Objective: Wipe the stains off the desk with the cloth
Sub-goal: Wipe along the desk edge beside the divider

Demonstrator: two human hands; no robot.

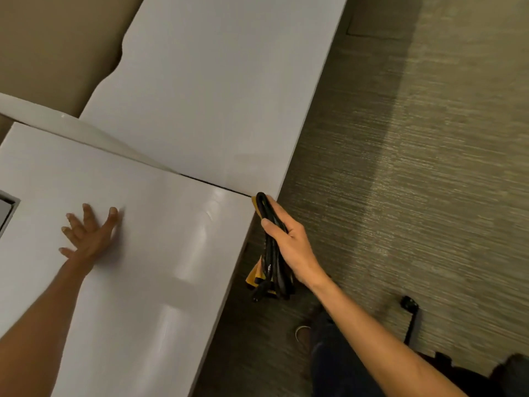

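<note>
A white worktop (137, 282) fills the left, butted against a second white worktop (206, 96) along a dark seam, with grey-green carpet (415, 167) beyond their right edges. The left hand (88, 233) lies flat on the near worktop, fingers spread wide, holding nothing. The right hand (289, 242) hangs just off the right edge, by the corner at the seam, its grip closed around a bundle of black cable (272, 253) together with the yellow cloth (253, 277). The cloth peeks out above the fist and below it, clear of the surface.
</note>
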